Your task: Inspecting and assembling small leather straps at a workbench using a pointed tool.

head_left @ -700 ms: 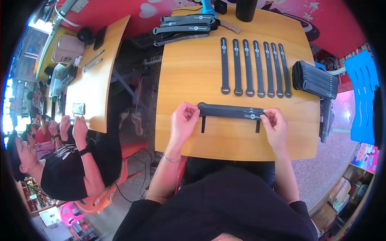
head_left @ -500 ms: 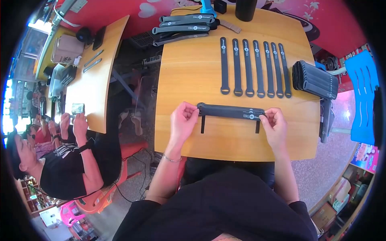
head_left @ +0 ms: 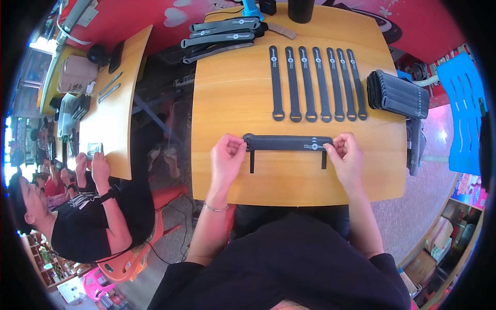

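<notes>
"Grip on both sides?"

"Left hand and right hand pinching opposite ends of the strap stack, over the surface's near half."

"Step in hand?"

"Seemingly squaring it across two black strips; next probably calls for steady ends while folding one up."

Our left forearm and right forearm reach forward, leaning slightly inward, bringing our left hand and right hand level with each other, well apart, each one pinching between thumb and bent fingers.
</notes>
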A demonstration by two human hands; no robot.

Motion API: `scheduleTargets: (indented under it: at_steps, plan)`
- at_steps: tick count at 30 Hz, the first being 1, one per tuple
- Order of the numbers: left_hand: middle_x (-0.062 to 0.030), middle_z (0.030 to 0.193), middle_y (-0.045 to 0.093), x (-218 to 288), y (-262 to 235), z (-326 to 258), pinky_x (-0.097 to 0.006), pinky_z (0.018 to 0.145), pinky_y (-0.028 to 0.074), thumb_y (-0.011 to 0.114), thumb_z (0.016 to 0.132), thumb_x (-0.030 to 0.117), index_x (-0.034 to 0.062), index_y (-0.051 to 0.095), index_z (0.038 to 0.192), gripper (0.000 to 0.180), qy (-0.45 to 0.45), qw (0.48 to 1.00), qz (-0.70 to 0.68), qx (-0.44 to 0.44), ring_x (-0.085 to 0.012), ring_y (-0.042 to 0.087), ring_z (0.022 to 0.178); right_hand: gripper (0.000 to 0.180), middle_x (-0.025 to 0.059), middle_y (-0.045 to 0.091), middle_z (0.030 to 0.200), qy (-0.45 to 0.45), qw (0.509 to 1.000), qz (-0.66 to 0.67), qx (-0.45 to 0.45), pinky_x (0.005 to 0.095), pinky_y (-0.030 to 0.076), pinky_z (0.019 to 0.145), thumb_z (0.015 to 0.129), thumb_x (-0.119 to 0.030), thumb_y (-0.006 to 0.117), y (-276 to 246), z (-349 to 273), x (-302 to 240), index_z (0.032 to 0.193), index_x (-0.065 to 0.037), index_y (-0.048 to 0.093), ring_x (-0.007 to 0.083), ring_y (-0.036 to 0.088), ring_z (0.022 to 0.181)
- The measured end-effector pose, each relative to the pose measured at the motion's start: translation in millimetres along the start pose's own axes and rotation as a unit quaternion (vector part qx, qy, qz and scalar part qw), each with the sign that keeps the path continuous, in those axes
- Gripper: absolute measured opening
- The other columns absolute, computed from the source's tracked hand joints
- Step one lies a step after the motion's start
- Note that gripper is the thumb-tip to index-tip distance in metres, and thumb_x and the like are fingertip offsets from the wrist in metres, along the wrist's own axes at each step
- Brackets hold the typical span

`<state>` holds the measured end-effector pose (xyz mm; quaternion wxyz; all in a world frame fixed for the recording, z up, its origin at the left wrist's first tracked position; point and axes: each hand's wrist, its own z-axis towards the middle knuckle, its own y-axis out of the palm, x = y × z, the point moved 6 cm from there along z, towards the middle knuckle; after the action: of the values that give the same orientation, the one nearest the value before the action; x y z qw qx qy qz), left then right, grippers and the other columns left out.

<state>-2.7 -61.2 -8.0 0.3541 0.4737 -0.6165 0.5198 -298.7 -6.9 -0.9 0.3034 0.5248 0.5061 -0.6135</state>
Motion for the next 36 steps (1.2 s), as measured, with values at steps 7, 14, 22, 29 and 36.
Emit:
scheduleTargets:
  at_steps: [7,14,22,29,36]
  plan:
    - [-0.0006,0.064,0.058,0.1,0.2,-0.3,-0.019,0.05,0.043,0.063,0.082,-0.003,-0.0009,0.057,0.082,0.007,0.009,1.0,-0.001,0.004,-0.0049,0.053,0.055,0.022,-0.0021,0.054,0.073,-0.013,0.999,-0.033,-0.007,0.0165,0.042,0.055,0.08,0.002,0.069,1.3,-0.9,-0.5,0.089,-0.004,0.049,0.0029,0.051,0.063]
    - [-0.0009,0.066,0.059,-4.4,-0.4,1.4,-0.019,0.051,0.042,0.064,0.081,-0.003,-0.001,0.057,0.082,0.007,0.014,1.0,0.014,0.003,-0.0038,0.052,0.056,0.023,-0.0005,0.054,0.068,-0.013,0.999,-0.05,0.004,0.0191,0.043,0.053,0.079,-0.004,0.072,1.0,0.7,0.0,0.086,-0.003,0.05,0.005,0.05,0.058]
    - [-0.0005,0.067,0.059,-3.5,0.4,0.8,-0.018,0.051,0.042,0.063,0.081,-0.004,-0.0009,0.057,0.082,0.007,0.013,1.0,-0.002,0.002,-0.0032,0.051,0.056,0.023,0.0,0.055,0.069,-0.011,0.998,-0.056,0.006,0.0199,0.044,0.053,0.079,-0.004,0.072,1.2,1.4,-1.2,0.086,-0.003,0.05,0.0055,0.051,0.057]
    - [-0.0005,0.067,0.059,-2.8,0.3,0.2,-0.018,0.051,0.042,0.063,0.081,-0.004,-0.001,0.057,0.082,0.007,0.011,1.0,0.005,0.004,-0.0034,0.052,0.057,0.023,0.0005,0.055,0.07,-0.016,0.998,-0.062,0.003,0.0204,0.044,0.053,0.079,-0.004,0.072,1.6,1.4,0.8,0.086,-0.003,0.05,0.0061,0.051,0.057]
    - [-0.001,0.067,0.059,-3.4,-0.5,0.0,-0.018,0.052,0.043,0.064,0.081,-0.003,-0.0006,0.058,0.081,0.007,0.017,1.0,0.017,0.005,-0.0038,0.053,0.057,0.023,-0.0001,0.054,0.069,-0.024,0.999,-0.045,0.011,0.0201,0.043,0.052,0.079,-0.003,0.071,2.4,1.5,2.2,0.086,-0.003,0.049,0.0057,0.051,0.057]
